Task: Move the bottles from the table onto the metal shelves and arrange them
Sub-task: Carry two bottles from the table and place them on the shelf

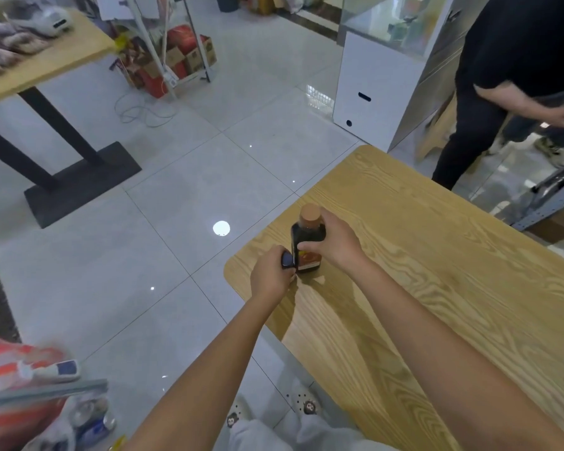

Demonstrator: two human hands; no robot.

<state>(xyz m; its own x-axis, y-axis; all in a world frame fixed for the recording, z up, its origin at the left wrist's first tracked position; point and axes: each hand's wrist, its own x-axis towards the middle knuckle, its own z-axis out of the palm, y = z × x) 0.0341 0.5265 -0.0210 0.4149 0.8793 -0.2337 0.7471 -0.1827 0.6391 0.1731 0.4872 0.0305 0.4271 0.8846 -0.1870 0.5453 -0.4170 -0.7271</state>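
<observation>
One wood-grain table (436, 271) stands on glossy grey tiles (163, 249).

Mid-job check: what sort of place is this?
Probably a small shop or stockroom: stacked cartons on a rack, a glass display case, and a metal shelf frame beside the wooden table.
</observation>
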